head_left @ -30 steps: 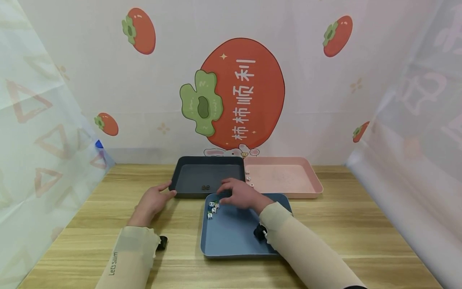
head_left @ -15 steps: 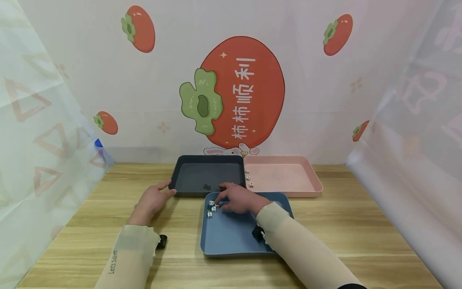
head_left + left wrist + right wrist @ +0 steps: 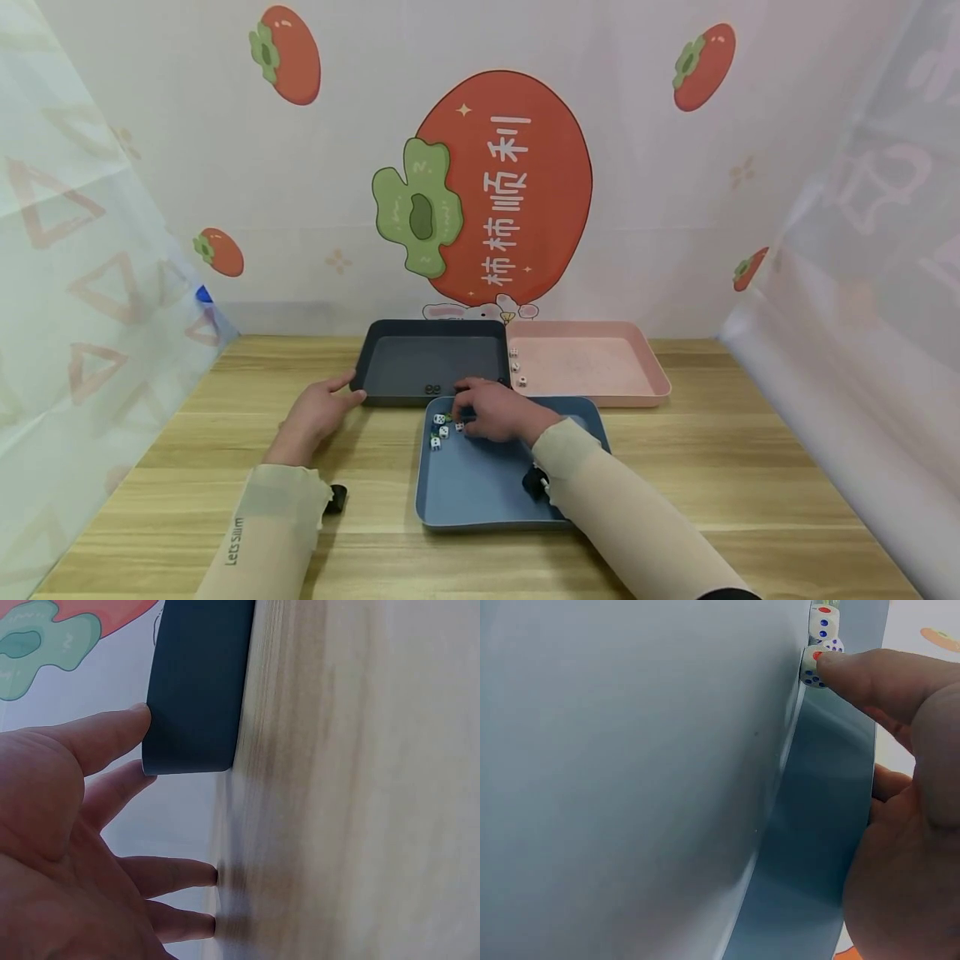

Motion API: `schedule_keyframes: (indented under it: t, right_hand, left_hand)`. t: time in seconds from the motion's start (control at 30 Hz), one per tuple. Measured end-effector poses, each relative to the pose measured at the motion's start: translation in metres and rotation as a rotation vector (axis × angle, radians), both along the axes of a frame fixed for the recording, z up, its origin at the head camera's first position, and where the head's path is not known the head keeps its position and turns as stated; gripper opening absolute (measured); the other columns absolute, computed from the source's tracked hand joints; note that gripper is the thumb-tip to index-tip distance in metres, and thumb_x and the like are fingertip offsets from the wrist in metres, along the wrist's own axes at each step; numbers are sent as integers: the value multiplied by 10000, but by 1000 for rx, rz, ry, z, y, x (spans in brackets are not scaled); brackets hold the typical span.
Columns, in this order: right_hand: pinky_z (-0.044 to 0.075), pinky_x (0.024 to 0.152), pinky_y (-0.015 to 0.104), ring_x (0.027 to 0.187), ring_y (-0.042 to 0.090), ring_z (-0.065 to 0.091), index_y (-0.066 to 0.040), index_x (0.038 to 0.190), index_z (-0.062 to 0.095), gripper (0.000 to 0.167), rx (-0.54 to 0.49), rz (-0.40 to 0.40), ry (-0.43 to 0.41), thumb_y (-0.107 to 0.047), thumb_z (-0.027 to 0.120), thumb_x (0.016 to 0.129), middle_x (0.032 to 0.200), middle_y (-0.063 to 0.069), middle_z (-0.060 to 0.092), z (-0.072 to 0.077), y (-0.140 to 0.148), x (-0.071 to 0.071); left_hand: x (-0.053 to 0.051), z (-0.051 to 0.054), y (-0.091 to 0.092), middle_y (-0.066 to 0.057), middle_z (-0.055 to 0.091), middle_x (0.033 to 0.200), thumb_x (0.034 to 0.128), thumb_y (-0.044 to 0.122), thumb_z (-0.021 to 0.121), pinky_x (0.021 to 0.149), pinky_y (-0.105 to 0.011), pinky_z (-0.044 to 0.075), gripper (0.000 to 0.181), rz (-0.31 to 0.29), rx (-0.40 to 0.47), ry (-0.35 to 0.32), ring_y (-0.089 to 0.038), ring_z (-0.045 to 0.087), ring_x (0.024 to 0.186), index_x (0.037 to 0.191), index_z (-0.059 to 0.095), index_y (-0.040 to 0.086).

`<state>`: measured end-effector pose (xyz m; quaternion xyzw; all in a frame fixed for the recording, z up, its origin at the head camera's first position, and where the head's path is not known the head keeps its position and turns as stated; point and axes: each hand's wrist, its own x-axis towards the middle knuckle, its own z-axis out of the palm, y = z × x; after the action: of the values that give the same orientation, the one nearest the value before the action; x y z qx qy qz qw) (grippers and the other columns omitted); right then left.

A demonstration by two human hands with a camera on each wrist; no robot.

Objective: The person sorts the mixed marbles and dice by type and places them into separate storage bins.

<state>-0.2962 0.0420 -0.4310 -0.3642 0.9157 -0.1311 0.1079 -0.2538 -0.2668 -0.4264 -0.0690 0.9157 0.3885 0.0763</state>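
In the head view, my right hand (image 3: 495, 410) reaches over the blue tray (image 3: 480, 492) at its back left corner. Its thumb and a finger are at a white die (image 3: 460, 427); in the right wrist view the thumb presses on that die (image 3: 812, 669), while the fingertip behind is hidden. More white dice (image 3: 439, 419) with coloured dots lie to the left, and small green bits show among them. My left hand (image 3: 321, 412) rests at the near left corner of the dark tray (image 3: 442, 333), thumb and index touching its walls. Two other fingertips touch the table (image 3: 360, 780).
A pink tray (image 3: 585, 358) stands against the dark tray on the right, with a few white dice (image 3: 515, 367) along its left side. Small dark round pieces (image 3: 432, 389) lie in the dark tray. A patterned sheet (image 3: 645, 208) hangs behind.
My right hand has come down to the dice, and one die has shifted slightly right, away from the others. The left hand keeps its place at the dark tray.
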Motion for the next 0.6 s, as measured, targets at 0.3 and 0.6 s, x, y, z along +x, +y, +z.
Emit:
schedule_keyframes:
  t: [0.3, 0.6]
  right_hand:
    - [416, 1065, 406, 1315, 238, 463, -294, 1020, 737, 109, 14, -3, 3, -240, 742, 926, 1494, 42, 447, 0, 0, 1]
    - [427, 1052, 393, 1293, 236, 481, -280, 1003, 741, 153, 15, 18, 12, -156, 723, 916, 1471, 46, 469, 3, 0, 2]
  left_hand:
    - [0, -1, 0, -253, 213, 1592, 1005, 468, 563, 982, -827, 35, 672, 5, -10, -9, -521, 131, 1428, 1579, 324, 214]
    - [-1, -1, -1, -256, 221, 1588, 1009, 458, 560, 1018, -796, 69, 667, -1, -5, 1, -519, 143, 1426, 1579, 324, 205]
